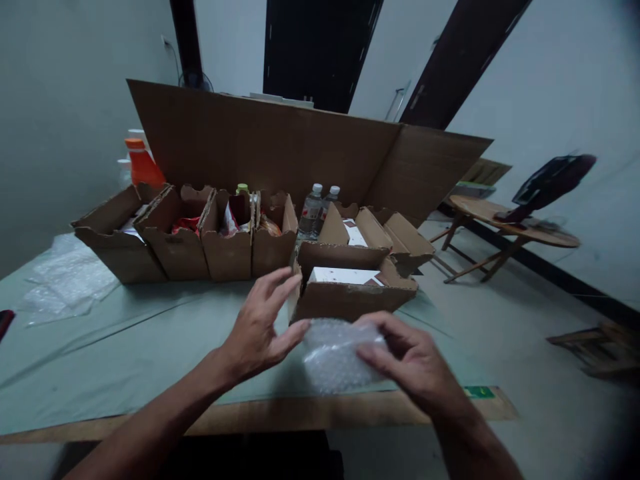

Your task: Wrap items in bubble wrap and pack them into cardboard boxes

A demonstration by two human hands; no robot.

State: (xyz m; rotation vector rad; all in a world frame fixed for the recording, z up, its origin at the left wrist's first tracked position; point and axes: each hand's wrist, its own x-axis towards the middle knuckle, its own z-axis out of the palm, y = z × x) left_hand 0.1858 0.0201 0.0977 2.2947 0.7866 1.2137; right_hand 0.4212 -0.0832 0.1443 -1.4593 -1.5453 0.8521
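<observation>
Thumb against fingers, the right hand (pixel 413 360) grips a piece of bubble wrap (pixel 335 367). Open with fingers spread, the left hand (pixel 253 333) has its thumb at the wrap's left edge; whether they touch, I cannot tell. Just beyond both hands sits a cardboard bin (pixel 345 303) holding a white box (pixel 343 275). More cardboard bins (pixel 227 257) stand beyond the left hand.

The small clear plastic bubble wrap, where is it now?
In the head view, the small clear plastic bubble wrap is low, just right of centre, held in the person's right hand, in front of the nearest brown cardboard box.
</observation>
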